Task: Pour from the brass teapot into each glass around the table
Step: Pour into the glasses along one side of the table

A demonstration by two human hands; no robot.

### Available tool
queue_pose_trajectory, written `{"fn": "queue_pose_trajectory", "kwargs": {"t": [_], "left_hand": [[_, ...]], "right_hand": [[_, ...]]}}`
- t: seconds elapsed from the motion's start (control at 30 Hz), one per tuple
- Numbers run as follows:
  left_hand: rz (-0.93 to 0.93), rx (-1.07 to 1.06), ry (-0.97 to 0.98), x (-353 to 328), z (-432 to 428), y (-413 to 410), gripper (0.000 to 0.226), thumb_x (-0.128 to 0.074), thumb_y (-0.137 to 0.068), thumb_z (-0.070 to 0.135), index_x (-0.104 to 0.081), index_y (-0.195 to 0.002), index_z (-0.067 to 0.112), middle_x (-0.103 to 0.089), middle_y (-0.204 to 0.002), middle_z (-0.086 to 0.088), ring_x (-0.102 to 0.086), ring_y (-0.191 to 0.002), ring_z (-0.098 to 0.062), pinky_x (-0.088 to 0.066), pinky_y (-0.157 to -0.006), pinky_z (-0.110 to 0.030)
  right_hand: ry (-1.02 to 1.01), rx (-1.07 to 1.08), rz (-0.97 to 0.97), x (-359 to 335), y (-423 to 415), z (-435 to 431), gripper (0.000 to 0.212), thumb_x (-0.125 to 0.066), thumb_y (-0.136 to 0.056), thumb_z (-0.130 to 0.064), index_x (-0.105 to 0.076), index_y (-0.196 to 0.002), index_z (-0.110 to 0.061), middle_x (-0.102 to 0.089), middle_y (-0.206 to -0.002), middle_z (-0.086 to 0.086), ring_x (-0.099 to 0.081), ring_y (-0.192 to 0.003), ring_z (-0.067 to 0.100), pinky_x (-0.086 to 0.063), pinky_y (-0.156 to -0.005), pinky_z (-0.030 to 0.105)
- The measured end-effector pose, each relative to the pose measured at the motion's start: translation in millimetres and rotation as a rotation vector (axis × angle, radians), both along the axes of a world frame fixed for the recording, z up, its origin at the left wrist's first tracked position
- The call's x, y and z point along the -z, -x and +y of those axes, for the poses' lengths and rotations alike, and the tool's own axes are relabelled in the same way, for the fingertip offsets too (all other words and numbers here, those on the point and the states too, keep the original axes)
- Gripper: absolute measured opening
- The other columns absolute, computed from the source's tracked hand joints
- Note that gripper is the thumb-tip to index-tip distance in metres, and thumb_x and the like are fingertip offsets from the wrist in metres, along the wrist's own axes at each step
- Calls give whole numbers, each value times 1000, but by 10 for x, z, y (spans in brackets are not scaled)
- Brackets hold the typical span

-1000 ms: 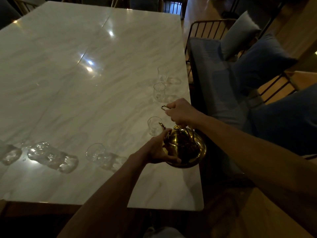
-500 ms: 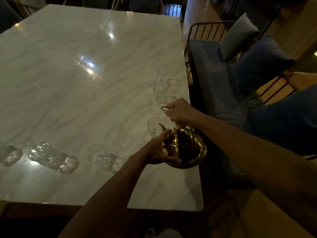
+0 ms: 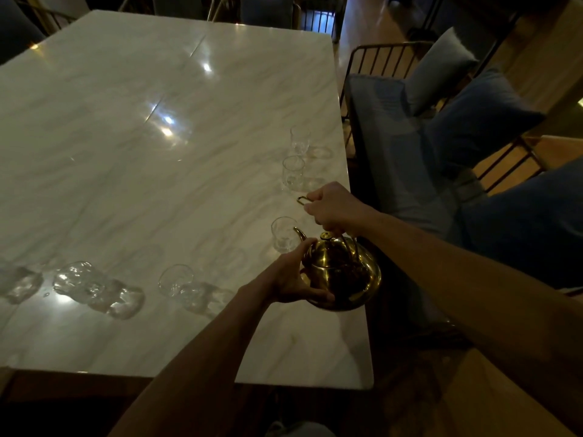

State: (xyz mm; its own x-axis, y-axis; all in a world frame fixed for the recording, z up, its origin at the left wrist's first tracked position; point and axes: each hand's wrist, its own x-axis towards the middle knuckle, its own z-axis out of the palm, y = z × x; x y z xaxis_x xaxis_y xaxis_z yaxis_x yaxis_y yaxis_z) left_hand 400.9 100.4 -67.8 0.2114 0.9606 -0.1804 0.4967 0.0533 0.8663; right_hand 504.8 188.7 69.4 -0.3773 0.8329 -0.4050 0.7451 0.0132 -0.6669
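The brass teapot (image 3: pixel 342 274) hangs over the table's right edge, its spout at the rim of a small clear glass (image 3: pixel 282 234). My right hand (image 3: pixel 332 206) is closed on the teapot's handle from above. My left hand (image 3: pixel 291 280) cups the pot's left side and bottom. Two more glasses (image 3: pixel 292 173) (image 3: pixel 299 141) stand farther along the right edge. Another glass (image 3: pixel 175 279) stands near the front edge, with two more glasses (image 3: pixel 75 277) (image 3: pixel 19 283) to its left. No stream of liquid is visible.
The white marble table (image 3: pixel 142 152) stretches far to the left and back. A metal-framed bench with blue cushions (image 3: pixel 441 127) runs close along the right side. Chairs (image 3: pixel 268 11) stand at the far end.
Both hands and the teapot have stayed almost still by the near right glass. Only the view has shifted slightly.
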Motion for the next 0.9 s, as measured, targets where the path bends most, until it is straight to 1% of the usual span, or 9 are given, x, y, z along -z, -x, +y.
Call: {"fn": "queue_pose_trajectory", "kwargs": {"t": [0.1, 0.17, 0.37, 0.5, 0.63, 0.7, 0.77, 0.83, 0.9], "left_hand": [[5, 0, 5, -17, -9, -5, 112, -92, -63, 41, -25, -151, 27, -50, -144, 2, -46, -133, -14, -43, -106, -31], [8, 1, 7, -20, -17, -5, 112, -92, -62, 42, -25, -151, 27, -50, -144, 2, -46, -133, -16, -43, -107, -33], [17, 5, 4, -64, -37, -10, 111, -92, -64, 37, -25, -152, 24, -50, -145, 1, -46, -132, -15, -42, -103, -24], [41, 7, -1, -91, -53, -30, 112, -91, -65, 37, -23, -153, 25, -50, -144, 3, -48, -130, -13, -37, -89, -6], [73, 11, -18, -130, -57, -70, 116, -91, -65, 34, -19, -155, 22, -47, -147, 1, -46, -132, -14, -39, -96, -14], [79, 10, -22, -150, -68, -77, 116, -91, -66, 31, -18, -155, 20, -44, -149, 2, -43, -132, -10, -37, -98, -15], [75, 13, -22, -182, -84, -78, 116, -90, -67, 27, -16, -155, 18, -43, -150, 2, -39, -132, -7, -35, -97, -13], [63, 12, -18, -194, -90, -72, 117, -91, -66, 27, -16, -156, 18, -42, -151, 2, -41, -136, -13, -36, -101, -18], [68, 12, -27, -194, -87, -65, 116, -91, -66, 29, -17, -155, 20, -44, -150, 2, -42, -135, -13, -35, -97, -15]], "right_hand": [[-45, -30, -13, 23, -15, 4, 32, -50, -93, -13, -62, -116, 5, -53, -66, 6, -48, -49, 15, -40, -42, 26], [-51, -28, -18, 24, -17, 4, 33, -50, -93, -13, -62, -116, 7, -52, -64, 5, -48, -48, 15, -40, -42, 27], [-6, 36, 68, 27, -50, -21, 38, -50, -96, -9, -53, -133, -5, -54, -71, 5, -45, -53, 13, -37, -44, 25], [-30, 44, 117, 71, -125, -48, 45, -51, -96, -15, -48, -140, -12, -58, -73, 5, -50, -58, 15, -40, -48, 26], [-76, 49, 154, 87, -207, -87, 43, -52, -95, -16, -51, -138, -13, -66, -88, 11, -56, -67, 21, -48, -56, 32], [-108, 53, 164, 94, -226, -107, 42, -53, -95, -17, -53, -136, -14, -66, -99, 5, -62, -73, 23, -54, -62, 35], [-132, 53, 175, 109, -232, -125, 44, -53, -95, -18, -51, -139, -16, -65, -107, 1, -61, -75, 17, -51, -56, 29], [-161, 48, 184, 130, -238, -121, 45, -53, -96, -19, -49, -140, -17, -60, -128, 6, -58, -85, 12, -46, -57, 21], [-175, 55, 193, 143, -252, -132, 46, -53, -96, -20, -48, -141, -18, -60, -119, 1, -57, -76, 10, -46, -56, 21]]}}
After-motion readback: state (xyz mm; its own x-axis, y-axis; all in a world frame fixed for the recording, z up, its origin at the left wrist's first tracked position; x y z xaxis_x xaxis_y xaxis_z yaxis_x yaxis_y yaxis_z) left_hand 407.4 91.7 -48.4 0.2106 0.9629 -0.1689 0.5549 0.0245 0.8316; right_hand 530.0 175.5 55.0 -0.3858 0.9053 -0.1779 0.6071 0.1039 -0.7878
